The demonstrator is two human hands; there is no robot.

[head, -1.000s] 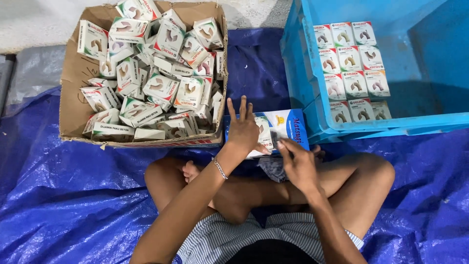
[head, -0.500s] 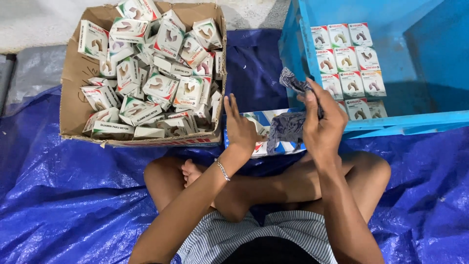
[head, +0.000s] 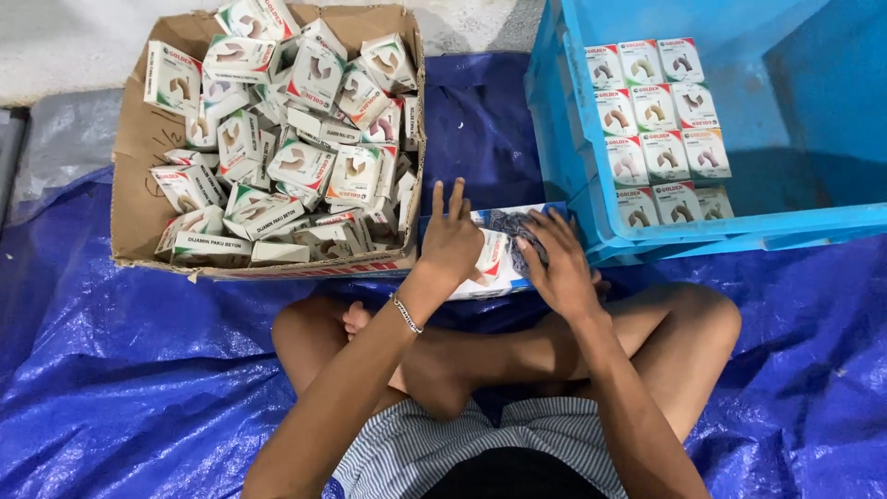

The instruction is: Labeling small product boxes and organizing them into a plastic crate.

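The open box (head: 494,249), white with blue and red print, lies on the blue tarp (head: 120,388) right in front of my crossed legs, between the cardboard carton (head: 139,148) and the blue plastic crate (head: 573,139). A heap of small dark metal pieces (head: 506,225) shows inside it, though I cannot tell exactly what they are. My left hand (head: 451,242) lies flat on the near left part of the box, fingers spread wide and pointing away from me, gripping nothing; a thin bracelet (head: 405,314) sits at that wrist. My right hand (head: 559,263) rests over the right part of the box, fingers loosely curved with their tips at the dark pieces; whether it pinches any of them I cannot tell. The carton on my left is crammed with a jumble of small white boxes (head: 296,166) lying at all angles. In the crate on my right, the same kind of small boxes (head: 656,129) stand in neat rows against its near left wall, touching one another. I sit on the tarp in striped shorts (head: 416,453).
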